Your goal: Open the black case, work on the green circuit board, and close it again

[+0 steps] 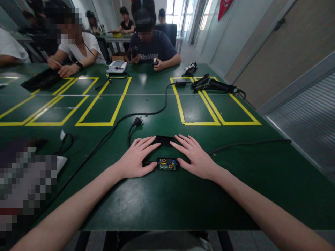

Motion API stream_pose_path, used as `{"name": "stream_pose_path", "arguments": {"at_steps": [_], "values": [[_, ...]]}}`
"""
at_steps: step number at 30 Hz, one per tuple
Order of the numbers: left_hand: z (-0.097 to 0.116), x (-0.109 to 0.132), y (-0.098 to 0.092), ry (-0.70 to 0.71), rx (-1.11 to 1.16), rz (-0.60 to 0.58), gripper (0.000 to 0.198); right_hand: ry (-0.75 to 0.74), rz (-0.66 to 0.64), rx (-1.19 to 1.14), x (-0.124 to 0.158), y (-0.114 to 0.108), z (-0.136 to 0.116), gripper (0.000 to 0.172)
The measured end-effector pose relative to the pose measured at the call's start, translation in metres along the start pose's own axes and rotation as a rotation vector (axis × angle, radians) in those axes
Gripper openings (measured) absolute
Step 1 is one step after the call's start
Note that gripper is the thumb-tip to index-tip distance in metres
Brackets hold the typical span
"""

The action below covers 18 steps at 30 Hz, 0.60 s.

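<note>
My left hand [137, 157] lies flat on the green table [167, 202], fingers stretched out, thumb beside an opened black power adapter [168, 164] whose circuit board and copper coils show. My right hand [195, 156] also rests flat with spread fingers, its thumb touching the adapter's right end. Between the fingertips of both hands lies a flat black cover piece [164, 140]. A black power cord with a plug [138, 121] curls just beyond my left hand.
Yellow tape rectangles [199, 104] mark the tabletop. Black adapters and cables [211, 84] lie at the far right. A long cable [251, 143] runs right. People sit across the table; one works on a black keyboard-like object [42, 79]. A white device [117, 66] sits mid-back.
</note>
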<state>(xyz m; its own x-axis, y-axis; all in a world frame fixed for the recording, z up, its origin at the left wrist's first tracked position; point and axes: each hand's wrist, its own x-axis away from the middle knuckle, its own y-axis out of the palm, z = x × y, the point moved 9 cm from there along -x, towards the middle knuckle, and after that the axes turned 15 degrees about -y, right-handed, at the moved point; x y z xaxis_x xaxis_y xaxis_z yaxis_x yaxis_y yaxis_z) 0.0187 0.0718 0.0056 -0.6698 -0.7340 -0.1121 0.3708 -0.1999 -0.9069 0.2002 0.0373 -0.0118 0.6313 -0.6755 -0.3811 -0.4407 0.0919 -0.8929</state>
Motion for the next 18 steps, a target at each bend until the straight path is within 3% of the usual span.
{"name": "stream_pose_path", "arguments": {"at_steps": [7,18], "values": [[0.019,0.004,-0.014,0.124,0.109,0.087,0.027,-0.144,0.159,-0.163,-0.005,-0.022,-0.013,0.020],[0.029,0.007,-0.021,0.139,0.263,0.125,0.014,-0.019,0.353,-0.586,-0.005,-0.036,-0.015,0.010]]}}
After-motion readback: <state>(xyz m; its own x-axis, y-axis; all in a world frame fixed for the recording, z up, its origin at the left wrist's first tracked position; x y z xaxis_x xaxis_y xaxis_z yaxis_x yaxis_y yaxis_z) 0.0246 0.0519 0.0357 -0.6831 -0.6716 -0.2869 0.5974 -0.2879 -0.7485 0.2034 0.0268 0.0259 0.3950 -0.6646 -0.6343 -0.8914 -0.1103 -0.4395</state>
